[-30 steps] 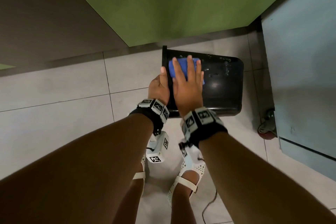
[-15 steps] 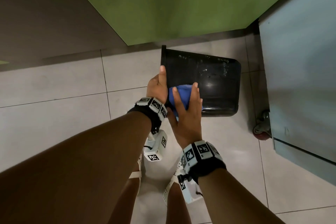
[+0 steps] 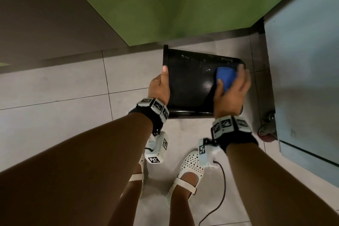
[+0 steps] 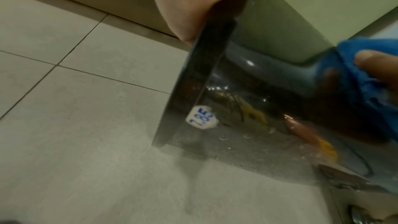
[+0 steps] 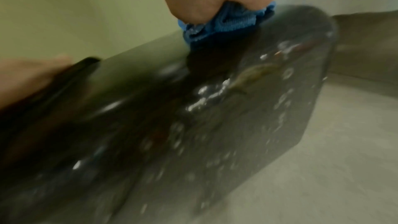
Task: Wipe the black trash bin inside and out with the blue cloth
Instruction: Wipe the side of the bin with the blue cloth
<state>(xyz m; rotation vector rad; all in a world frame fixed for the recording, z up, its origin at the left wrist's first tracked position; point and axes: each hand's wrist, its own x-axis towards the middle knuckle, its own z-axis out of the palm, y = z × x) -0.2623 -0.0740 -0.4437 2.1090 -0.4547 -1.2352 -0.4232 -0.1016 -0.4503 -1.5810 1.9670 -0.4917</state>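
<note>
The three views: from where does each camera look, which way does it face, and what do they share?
Head: on the head, facing down at the floor; shows both arms, feet, left hand on the bin rim, right hand with the cloth.
Left wrist: along the left hand toward the bin's rim and sticker; shows palm, the other hand's finger.
Right wrist: blurred, along the right hand onto the bin's side; shows palm.
All share bin and cloth.
</note>
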